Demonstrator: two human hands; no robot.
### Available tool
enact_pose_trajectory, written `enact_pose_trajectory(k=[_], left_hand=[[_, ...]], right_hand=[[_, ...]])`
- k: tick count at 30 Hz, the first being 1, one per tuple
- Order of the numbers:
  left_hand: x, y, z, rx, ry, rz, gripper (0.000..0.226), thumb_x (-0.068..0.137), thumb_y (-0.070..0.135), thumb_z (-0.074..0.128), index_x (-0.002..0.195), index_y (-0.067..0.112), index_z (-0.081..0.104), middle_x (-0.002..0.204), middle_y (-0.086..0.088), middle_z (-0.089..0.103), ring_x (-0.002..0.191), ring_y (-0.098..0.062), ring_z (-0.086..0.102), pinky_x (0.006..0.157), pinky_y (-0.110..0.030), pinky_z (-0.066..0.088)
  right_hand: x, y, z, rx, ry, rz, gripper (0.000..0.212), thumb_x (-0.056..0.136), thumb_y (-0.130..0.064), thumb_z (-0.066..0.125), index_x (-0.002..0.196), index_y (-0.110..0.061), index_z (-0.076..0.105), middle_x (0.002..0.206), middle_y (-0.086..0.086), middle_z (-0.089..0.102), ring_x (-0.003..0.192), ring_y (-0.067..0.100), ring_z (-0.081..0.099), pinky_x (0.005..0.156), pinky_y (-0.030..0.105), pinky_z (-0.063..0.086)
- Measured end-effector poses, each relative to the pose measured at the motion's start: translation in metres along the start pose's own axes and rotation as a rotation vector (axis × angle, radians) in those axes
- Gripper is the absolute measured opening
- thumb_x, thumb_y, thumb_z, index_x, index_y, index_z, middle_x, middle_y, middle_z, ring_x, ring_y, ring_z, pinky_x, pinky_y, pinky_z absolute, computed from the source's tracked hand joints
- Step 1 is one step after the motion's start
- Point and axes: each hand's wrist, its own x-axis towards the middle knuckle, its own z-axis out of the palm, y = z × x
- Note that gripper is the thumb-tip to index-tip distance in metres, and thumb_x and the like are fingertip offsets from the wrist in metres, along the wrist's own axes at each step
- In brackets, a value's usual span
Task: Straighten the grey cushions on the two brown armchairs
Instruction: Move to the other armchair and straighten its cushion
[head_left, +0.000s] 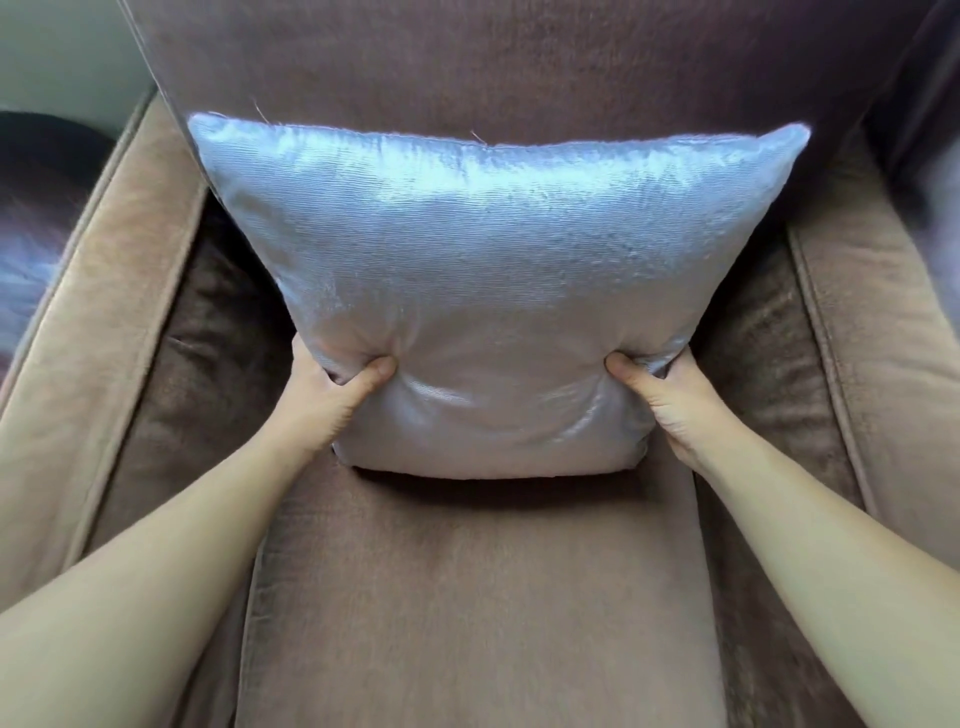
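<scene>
Both bare forearms reach over the front of the brown armchair's seat (467, 597). The left hand (332, 387) and the right hand (670, 395) grip the lower sides of the grey cushion (488, 270) — thumbs press its front, the other fingers are hidden behind. The cushion stands upright at the seat's back edge, leaning on the backrest (519, 67).
</scene>
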Motion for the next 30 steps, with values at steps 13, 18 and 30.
enact_pose_trajectory(k=[13, 18, 30], left_hand=[[-0.025, 0.018, -0.022, 0.065, -0.061, -0.139, 0.105, 0.067, 0.059, 0.086, 0.149, 0.022, 0.032, 0.138, 0.010, 0.056, 0.128, -0.010, 0.057, 0.110, -0.035, 0.046], [-0.036, 0.066, -0.045, 0.088, -0.021, -0.098, 0.114, 0.076, 0.044, 0.084, 0.160, 0.026, 0.010, 0.157, 0.003, 0.039, 0.136, -0.020, 0.051, 0.105, -0.035, 0.045], [-0.011, 0.177, -0.025, 1.076, -0.058, 0.429, 0.108, 0.079, 0.073, 0.063, 0.161, 0.030, 0.006, 0.171, -0.001, -0.005, 0.158, -0.028, -0.007, 0.121, -0.065, 0.013]], right_hand=[[-0.033, -0.010, 0.001, -0.113, 0.093, 0.092, 0.069, 0.078, -0.039, 0.083, 0.136, -0.018, 0.053, 0.126, -0.005, 0.067, 0.114, 0.010, 0.064, 0.106, 0.033, 0.048], [-0.040, -0.052, -0.013, -0.257, 0.159, 0.093, 0.072, 0.084, -0.037, 0.078, 0.145, -0.014, 0.047, 0.137, 0.005, 0.061, 0.120, 0.018, 0.060, 0.103, 0.040, 0.049], [-0.048, -0.173, 0.046, -1.078, 0.120, -0.491, 0.100, 0.084, -0.055, 0.071, 0.161, -0.024, 0.015, 0.169, 0.004, 0.007, 0.157, 0.027, 0.001, 0.126, 0.051, 0.010]])
